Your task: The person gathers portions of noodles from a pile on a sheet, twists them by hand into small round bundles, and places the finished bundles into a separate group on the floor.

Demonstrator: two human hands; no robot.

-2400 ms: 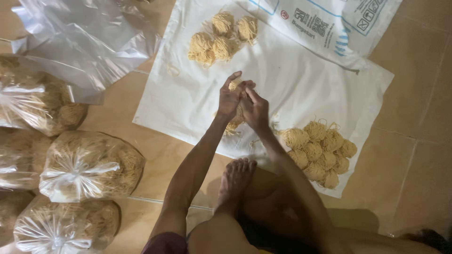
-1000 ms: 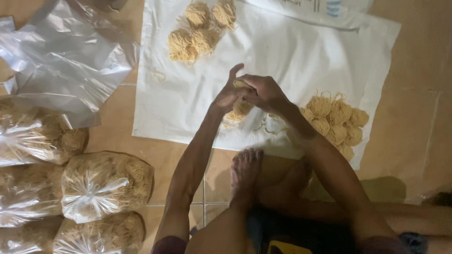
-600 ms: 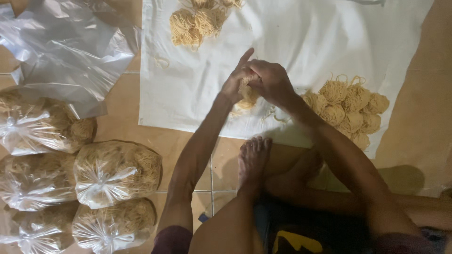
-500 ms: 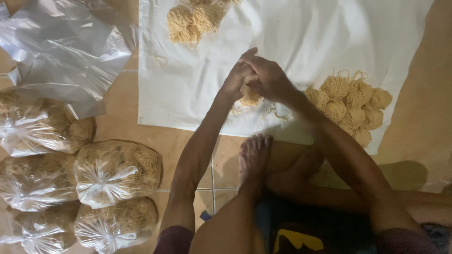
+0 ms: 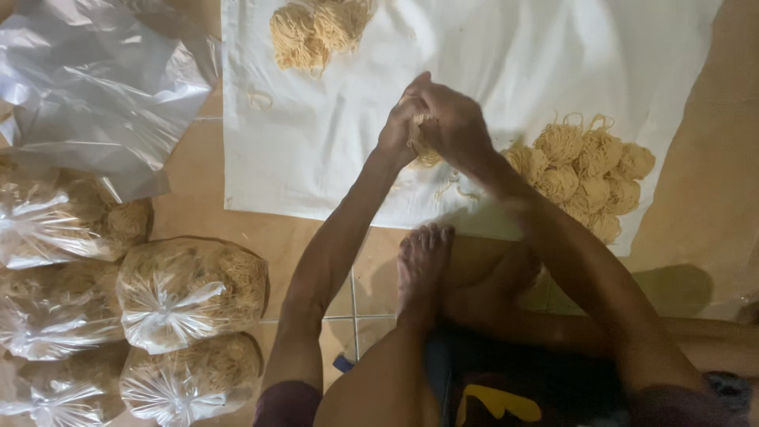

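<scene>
Pale yellow dried noodle nest point(image 5: 424, 146) sits pressed between the left hand point(image 5: 402, 126) and right hand point(image 5: 458, 126), both closed around it above a white cloth sheet point(image 5: 490, 55) on the tiled floor; tied clear plastic bags of noodles point(image 5: 186, 289) lie well apart at left.

Your left hand point(image 5: 402, 126) and right hand point(image 5: 457, 125) are bare, with no gloves, rings or watch showing, and both forearms are uncovered up to the elbow. At the bottom of the frame a dark maroon sleeve edge point(image 5: 288, 405) caps your left upper arm. Lower centre, you wear dark shorts point(image 5: 506, 391) bearing a yellow marking. Your foot point(image 5: 421, 269), mid-frame, is unshod, toes visible.
</scene>
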